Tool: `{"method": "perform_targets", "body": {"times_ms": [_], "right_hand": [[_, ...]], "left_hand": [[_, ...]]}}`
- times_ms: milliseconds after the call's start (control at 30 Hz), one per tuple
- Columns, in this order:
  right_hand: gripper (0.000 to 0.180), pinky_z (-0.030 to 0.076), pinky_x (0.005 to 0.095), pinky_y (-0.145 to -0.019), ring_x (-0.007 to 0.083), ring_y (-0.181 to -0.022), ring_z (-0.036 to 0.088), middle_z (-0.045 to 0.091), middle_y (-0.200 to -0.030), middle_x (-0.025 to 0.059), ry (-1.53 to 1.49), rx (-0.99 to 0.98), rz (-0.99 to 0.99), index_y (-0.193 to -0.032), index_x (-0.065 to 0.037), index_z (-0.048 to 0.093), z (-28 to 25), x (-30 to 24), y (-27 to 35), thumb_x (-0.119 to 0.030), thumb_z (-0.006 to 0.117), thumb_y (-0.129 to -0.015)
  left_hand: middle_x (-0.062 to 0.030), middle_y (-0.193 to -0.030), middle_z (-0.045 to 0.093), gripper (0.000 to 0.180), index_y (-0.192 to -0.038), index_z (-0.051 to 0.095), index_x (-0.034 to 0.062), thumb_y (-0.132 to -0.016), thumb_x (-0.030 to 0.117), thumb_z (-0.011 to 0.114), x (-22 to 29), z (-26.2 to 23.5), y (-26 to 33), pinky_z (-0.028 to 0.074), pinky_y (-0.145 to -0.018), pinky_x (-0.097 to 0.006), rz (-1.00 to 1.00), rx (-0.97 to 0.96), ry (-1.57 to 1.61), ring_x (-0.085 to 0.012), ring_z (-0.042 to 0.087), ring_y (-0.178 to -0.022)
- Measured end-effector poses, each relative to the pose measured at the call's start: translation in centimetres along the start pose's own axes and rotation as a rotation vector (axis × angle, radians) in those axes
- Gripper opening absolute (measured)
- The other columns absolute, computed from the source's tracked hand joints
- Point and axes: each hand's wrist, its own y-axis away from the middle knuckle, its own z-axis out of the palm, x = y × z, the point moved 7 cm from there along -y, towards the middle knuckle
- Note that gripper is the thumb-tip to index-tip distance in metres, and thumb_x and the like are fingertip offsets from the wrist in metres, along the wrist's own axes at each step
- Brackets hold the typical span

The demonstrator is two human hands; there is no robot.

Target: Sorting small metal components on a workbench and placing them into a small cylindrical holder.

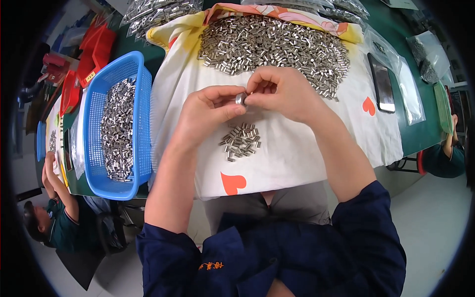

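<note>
Between the thumb and index finger of my left hand (202,113) is a small round metal ring (240,99), held up above the white cloth (297,158). My right hand (291,95) meets it from the other side, its thumb and fingertips pinched together against the ring. Whatever those right fingertips may hold is hidden. Just below my hands lies a small pile of short silver metal cylinders (240,142). Beyond them, a large heap of similar cylinders (277,49) spreads across the far part of the cloth.
A blue plastic basket (90,138) of metal cylinders stands at the left. Red bins (96,49) sit behind it. A phone (381,84) and a clear bag (411,94) lie to the right. Bagged metal parts (158,15) line the far edge. Co-workers sit at both sides.
</note>
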Motion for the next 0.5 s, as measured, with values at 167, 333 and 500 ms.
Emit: {"method": "perform_targets", "body": {"times_ms": [167,333,500], "right_hand": [[0.028,0.041,0.0336,-0.083,0.0230,-0.098,0.051,0.055,-0.104,0.0109,0.703,0.582,-0.387,-0.100,-0.009,0.059,-3.2,-0.2,-0.5,-0.012,0.060,-0.073],[0.030,0.033,0.0378,-0.095,0.0277,-0.109,0.045,0.050,-0.116,0.0110,0.985,0.433,-0.415,-0.105,-0.008,0.057,-0.4,1.7,-2.5,-0.006,0.054,-0.075],[0.020,0.036,0.0350,-0.092,0.0247,-0.104,0.048,0.056,-0.107,0.0072,0.876,0.356,-0.417,-0.092,-0.008,0.062,-1.5,1.7,-1.1,-0.006,0.055,-0.074]], "left_hand": [[-0.0009,-0.085,0.062,0.030,-0.098,0.061,0.0012,-0.069,0.000,0.068,0.0,2.2,0.5,0.047,-0.066,-0.020,-0.008,-0.122,-0.217,-0.0064,0.056,-0.074],[-0.0031,-0.077,0.062,0.027,-0.092,0.062,0.0012,-0.066,0.004,0.071,0.2,3.7,1.3,0.045,-0.061,-0.021,0.098,-0.234,-0.399,-0.0057,0.054,-0.067],[-0.0047,-0.084,0.063,0.030,-0.093,0.062,-0.0001,-0.064,0.000,0.071,0.9,4.1,1.8,0.046,-0.066,-0.021,0.101,-0.336,-0.515,-0.0073,0.056,-0.072]]}}
